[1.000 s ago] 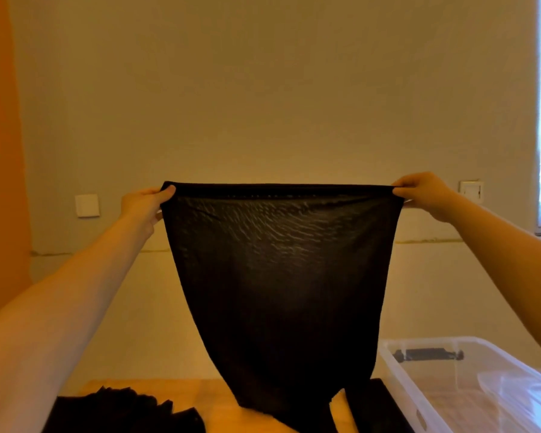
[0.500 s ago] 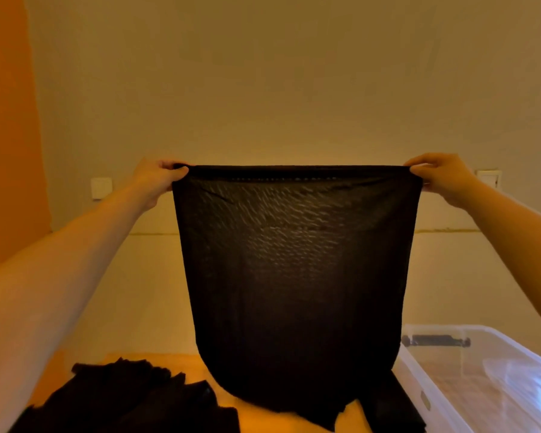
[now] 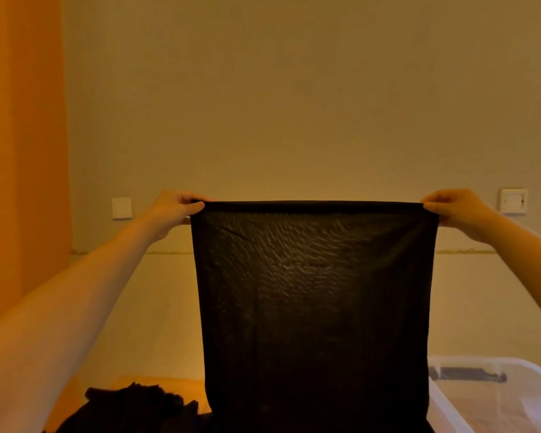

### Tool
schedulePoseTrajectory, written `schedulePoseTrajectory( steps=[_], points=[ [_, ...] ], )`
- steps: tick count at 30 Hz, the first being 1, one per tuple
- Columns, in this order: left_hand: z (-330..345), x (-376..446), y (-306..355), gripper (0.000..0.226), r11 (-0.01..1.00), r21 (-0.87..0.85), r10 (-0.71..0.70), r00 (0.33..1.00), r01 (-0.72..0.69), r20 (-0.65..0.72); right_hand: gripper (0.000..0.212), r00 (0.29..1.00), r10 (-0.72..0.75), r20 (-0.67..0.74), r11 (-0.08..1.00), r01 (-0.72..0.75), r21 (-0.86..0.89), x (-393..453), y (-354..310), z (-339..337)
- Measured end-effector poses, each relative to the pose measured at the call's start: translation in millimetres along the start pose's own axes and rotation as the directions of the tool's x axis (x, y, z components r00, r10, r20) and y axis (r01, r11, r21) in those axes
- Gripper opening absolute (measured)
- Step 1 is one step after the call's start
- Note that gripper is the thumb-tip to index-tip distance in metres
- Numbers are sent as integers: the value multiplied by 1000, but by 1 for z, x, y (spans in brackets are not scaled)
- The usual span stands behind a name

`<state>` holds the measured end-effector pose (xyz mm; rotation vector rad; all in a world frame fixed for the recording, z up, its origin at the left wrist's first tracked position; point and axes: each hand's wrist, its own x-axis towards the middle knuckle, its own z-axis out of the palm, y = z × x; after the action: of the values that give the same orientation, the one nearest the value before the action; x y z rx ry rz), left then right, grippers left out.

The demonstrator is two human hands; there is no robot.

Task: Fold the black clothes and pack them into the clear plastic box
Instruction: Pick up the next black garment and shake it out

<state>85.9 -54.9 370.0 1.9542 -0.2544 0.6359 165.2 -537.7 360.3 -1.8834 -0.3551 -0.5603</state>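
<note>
A thin black garment hangs stretched flat in front of me, its top hem level and taut. My left hand pinches the hem's left corner and my right hand pinches the right corner, both arms held out at chest height. The cloth's lower end drops out of view at the bottom. A pile of other black clothes lies on the wooden table at the lower left. The clear plastic box stands at the lower right, partly hidden behind the cloth.
A plain wall fills the background, with a white switch plate left and another right. An orange wall runs along the left side. A dark latch shows on the box's far end.
The garment now hangs squarer and straighter, with its sides nearly vertical. My hands sit a little wider apart, and the view has shifted so less of the table and box shows.
</note>
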Motion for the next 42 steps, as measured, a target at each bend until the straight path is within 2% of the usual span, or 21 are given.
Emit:
schedulePoseTrajectory(
  steps=[2, 4, 6, 8, 11, 14, 16, 20, 27, 30, 34, 37, 42],
  points=[
    [-3, 2, -2, 14, 983, 182, -19, 1000, 22, -14, 17, 999, 1, 39, 998, 2, -66, 1, 0, 1],
    [-5, 6, -3, 9, 958, 286, -17, 998, 33, -55, 15, 997, -12, 70, 985, 24, -168, 2, -3, 3],
    [-6, 11, -2, 9, 968, 247, -1, 991, 35, -137, 13, 997, -50, 54, 972, 61, -228, 6, -9, 5],
    [-9, 18, 2, 11, 989, 143, 5, 969, 31, -245, 8, 993, -111, -30, 960, 99, -261, 11, -17, 6],
    [-14, 30, 15, 16, 1000, -30, -7, 931, -4, -365, 13, 968, -203, -151, 942, 150, -301, 20, -32, 2],
    [-7, 33, 28, 26, 1000, 4, 17, 948, -16, -318, 14, 966, -228, -125, 895, 157, -418, 20, -45, -4],
    [0, 32, 33, 23, 999, 26, 40, 954, -34, -298, 16, 959, -238, -155, 877, 144, -458, 18, -50, -10],
    [4, 31, 34, 6, 999, 12, 45, 952, -44, -303, 17, 948, -230, -220, 878, 105, -467, 16, -49, -24],
    [2, 32, 38, 28, 1000, -6, -14, 942, 13, -336, 20, 922, -266, -279, 901, 136, -411, 15, -45, -30],
    [-1, 31, 39, 24, 1000, 2, 14, 935, -14, -353, 20, 926, -268, -266, 892, 134, -432, 13, -52, -29],
    [-11, 36, 53, 16, 993, -3, 103, 879, -118, -465, 22, 903, -325, -280, 873, 172, -457, 13, -75, -29],
    [-13, 40, 60, 22, 994, 61, 104, 884, -86, -456, 20, 904, -346, -253, 841, 180, -510, 15, -91, -29],
    [-11, 41, 55, 24, 998, 50, 63, 877, -44, -477, 20, 899, -341, -276, 839, 159, -521, 16, -94, -27]
  ],
)
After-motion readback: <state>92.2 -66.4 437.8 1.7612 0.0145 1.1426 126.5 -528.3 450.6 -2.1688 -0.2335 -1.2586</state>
